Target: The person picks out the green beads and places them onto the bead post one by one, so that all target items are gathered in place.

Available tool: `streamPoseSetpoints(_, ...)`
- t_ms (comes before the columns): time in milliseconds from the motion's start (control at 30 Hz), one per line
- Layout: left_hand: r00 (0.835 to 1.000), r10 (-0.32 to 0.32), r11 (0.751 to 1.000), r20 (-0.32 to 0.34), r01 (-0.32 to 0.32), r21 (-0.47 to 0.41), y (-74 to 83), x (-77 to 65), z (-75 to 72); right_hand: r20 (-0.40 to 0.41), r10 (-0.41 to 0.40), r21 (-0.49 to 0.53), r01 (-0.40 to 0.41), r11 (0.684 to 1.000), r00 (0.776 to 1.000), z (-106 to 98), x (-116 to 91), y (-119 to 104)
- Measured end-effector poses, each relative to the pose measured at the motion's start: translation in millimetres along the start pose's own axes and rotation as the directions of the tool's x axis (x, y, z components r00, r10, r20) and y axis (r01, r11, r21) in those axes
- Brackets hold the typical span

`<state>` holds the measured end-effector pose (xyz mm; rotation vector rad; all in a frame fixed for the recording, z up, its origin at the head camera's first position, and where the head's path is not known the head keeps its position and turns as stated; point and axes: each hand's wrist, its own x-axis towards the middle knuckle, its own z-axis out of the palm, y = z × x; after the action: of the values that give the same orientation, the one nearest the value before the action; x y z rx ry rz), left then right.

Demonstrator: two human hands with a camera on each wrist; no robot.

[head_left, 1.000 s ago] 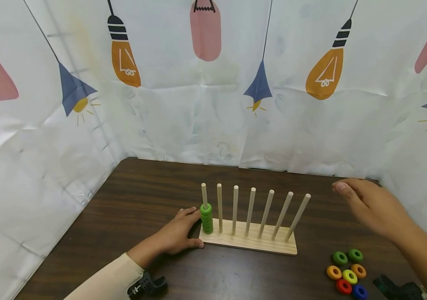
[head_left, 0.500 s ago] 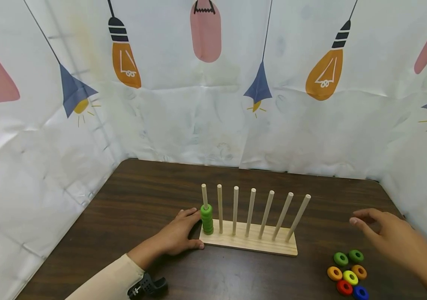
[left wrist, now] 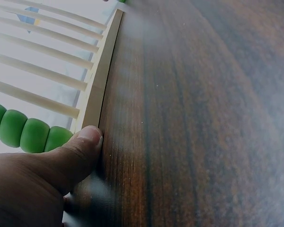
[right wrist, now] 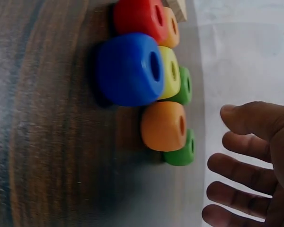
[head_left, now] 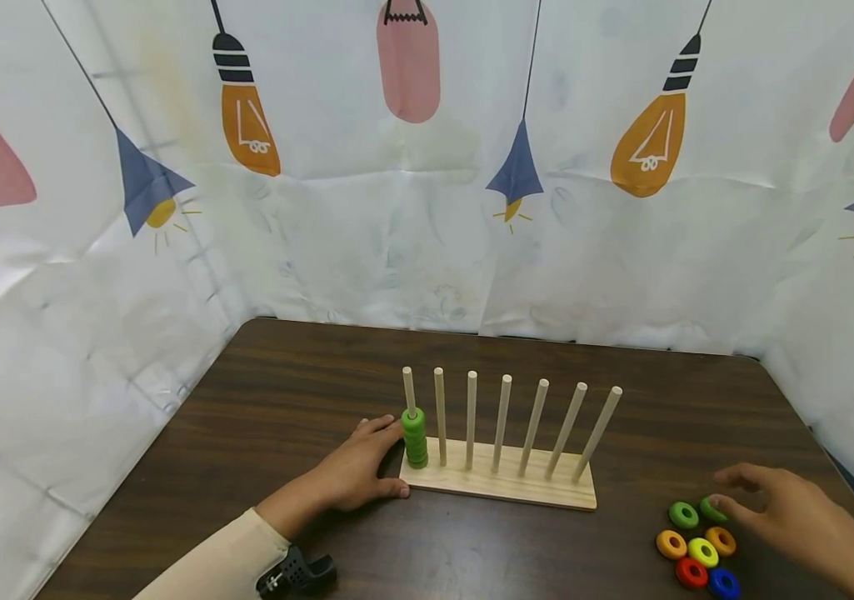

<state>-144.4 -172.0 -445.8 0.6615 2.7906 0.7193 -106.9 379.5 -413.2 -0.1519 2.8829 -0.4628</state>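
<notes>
A wooden peg stand (head_left: 501,485) with several upright pegs rests on the table. Green beads (head_left: 415,437) are stacked on its leftmost peg. My left hand (head_left: 352,475) holds the stand's left end, thumb at the front edge and fingers toward the back; in the left wrist view the thumb (left wrist: 83,144) presses against the base. Over on the right, my right hand (head_left: 801,510) hovers beside loose beads with fingers parted and nothing between them. Its thumb overlaps the farther green bead (head_left: 710,510) in the head view.
Grouped with it lie another green bead (head_left: 684,515), two orange beads, one of them (head_left: 671,544) at the left, a yellow bead (head_left: 702,552), a red bead (head_left: 691,572) and a blue bead (head_left: 724,583). A printed white cloth (head_left: 397,250) hangs behind the table.
My right hand has come down and toward the near right, from above the table's far right side to the loose beads. The left hand and the stand have stayed put.
</notes>
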Motion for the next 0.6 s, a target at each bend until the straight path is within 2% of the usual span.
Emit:
streamPoseSetpoints(200, 1.000, -0.002, 1.000, 0.001, 0.002, 0.010, -1.6, 0.6, 0.7, 0.004, 0.004, -0.017, -0.004, 1.000, 1.000, 9.3, 0.4, 2.7)
streamPoseSetpoints(600, 1.000, -0.007, 1.000, -0.002, 0.007, 0.014, -1.0, 0.6, 0.7, 0.029, 0.002, 0.016, -0.002, 1.000, 1.000, 16.8, 3.0, 0.4)
